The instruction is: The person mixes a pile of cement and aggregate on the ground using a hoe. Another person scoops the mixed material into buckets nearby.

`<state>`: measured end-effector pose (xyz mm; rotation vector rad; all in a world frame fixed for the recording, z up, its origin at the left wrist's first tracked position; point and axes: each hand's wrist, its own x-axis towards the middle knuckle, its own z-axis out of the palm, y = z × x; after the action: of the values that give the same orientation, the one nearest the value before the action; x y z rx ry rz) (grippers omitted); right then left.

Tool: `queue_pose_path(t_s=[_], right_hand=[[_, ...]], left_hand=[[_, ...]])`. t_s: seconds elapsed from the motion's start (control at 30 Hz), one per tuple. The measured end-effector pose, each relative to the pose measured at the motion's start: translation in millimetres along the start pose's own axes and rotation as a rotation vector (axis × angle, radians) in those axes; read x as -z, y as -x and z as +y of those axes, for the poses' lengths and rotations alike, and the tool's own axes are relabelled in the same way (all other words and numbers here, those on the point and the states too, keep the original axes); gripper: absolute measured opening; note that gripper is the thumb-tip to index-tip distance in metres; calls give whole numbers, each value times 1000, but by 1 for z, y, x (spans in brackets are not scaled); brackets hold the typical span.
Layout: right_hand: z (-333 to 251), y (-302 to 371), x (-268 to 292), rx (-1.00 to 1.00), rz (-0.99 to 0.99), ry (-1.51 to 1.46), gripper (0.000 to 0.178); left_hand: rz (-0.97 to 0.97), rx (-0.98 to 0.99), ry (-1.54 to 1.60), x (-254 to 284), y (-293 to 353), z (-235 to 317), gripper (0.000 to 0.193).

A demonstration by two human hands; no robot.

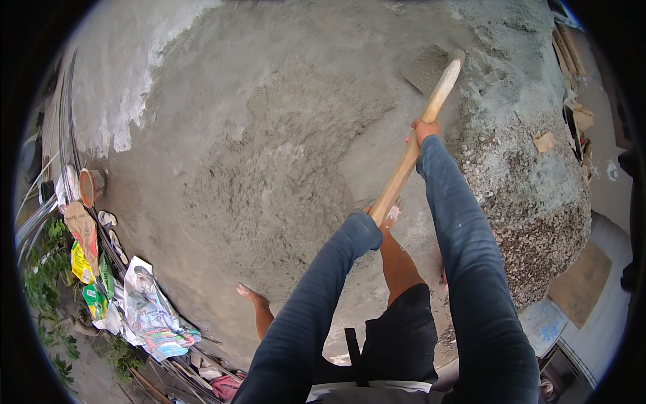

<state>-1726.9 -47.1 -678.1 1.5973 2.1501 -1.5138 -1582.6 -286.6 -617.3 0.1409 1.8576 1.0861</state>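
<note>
Hoe (406, 161), count 1, wooden handle (392, 185), running from centre to upper right of frame. Long axis is diagonal: lower end near centre, head end up and right. Blade (424, 73) sits to the left of the handle tip, flat in the grey mix; its edges are smeared, so I can't give the exact outline.

Hands: 2, both on the handle. My right hand (425, 129) is wrapped around it, upper right of centre. My left hand (368, 211) is at the lower end, mostly hidden by the sleeve cuff; it looks closed around the wood, finger detail not visible.

Wet cement mix (289, 161): 1 broad rough patch, centre of frame, left of the handle. Gravel heap (538, 209): 1, right side, greyish powder on its upper part. Bare feet: 2, left foot (250, 291) low centre-left, right foot (393, 214) just beside the handle's lower end.

Left edge: 1 bucket (91, 187) tipped toward me, 2 shoes (108, 219) below it.
</note>
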Motion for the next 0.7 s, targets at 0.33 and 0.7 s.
queue_pose_path(t_s=[0.33,0.7], right_hand=[[40,106,-88,-175,-161,-69,44],[155,426,-126,-463,-324,-227,41]], left_hand=[[40,153,-96,82,124,-50,29],[37,105,-359,82,425,-223,25]])
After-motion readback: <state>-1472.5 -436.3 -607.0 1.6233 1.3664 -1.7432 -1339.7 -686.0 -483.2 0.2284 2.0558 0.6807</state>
